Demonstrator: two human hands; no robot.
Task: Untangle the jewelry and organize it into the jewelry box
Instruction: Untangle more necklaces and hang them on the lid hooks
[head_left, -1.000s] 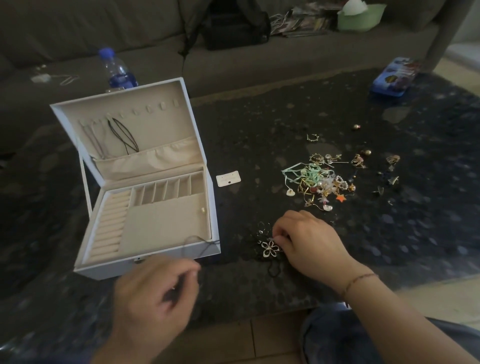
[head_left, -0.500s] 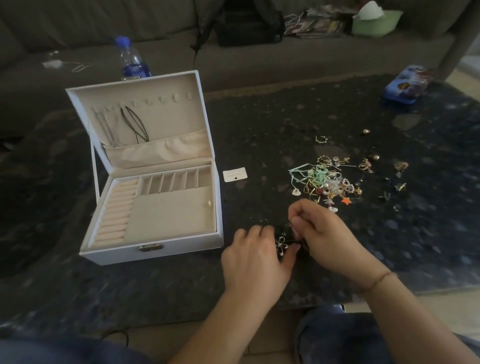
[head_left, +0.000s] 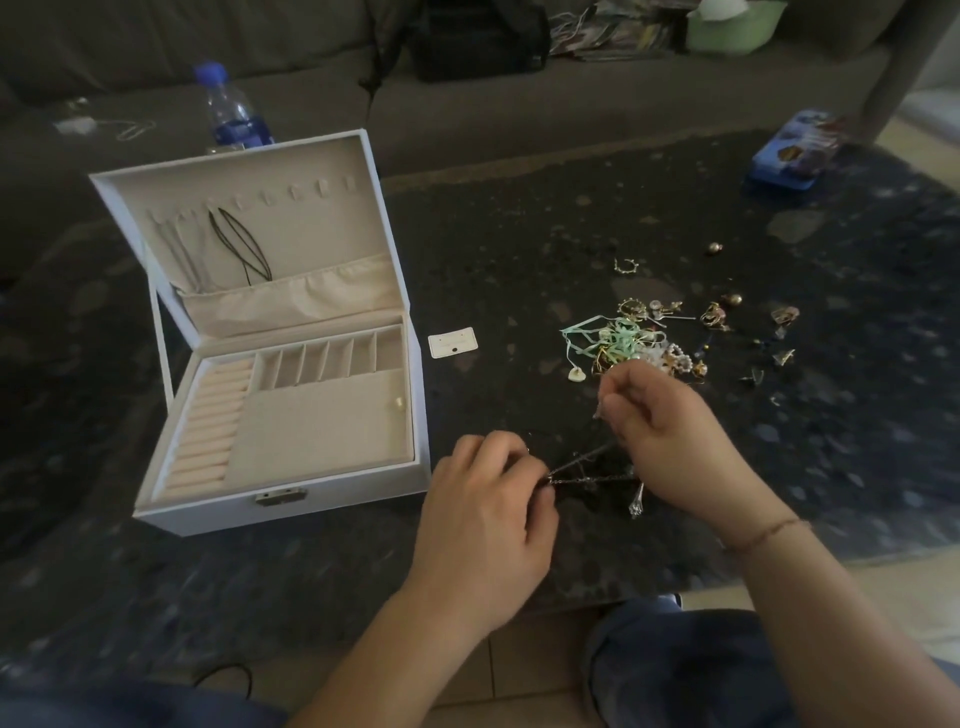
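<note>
Jewelry box (head_left: 270, 364) open at left of frame on the dark counter (head_left: 519, 218); black cord (head_left: 244, 249) hangs in its lid, one small earring (head_left: 399, 404) in the tray. Left hand (head_left: 488, 519) and right hand (head_left: 670, 441) both pinch a silver chain (head_left: 582, 470) stretched between them. Tangled jewelry pile (head_left: 634, 343) centre right.

A water bottle (head_left: 232, 111) behind the box, a blue tin (head_left: 794, 155) on the dark table (head_left: 519, 218), a green tub (head_left: 735, 23) on the sofa (head_left: 156, 47)

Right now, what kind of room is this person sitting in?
Probably a living room at home. A grey sofa stands behind a dark stone-topped coffee table, with a bag and magazines left on its cushions.
</note>
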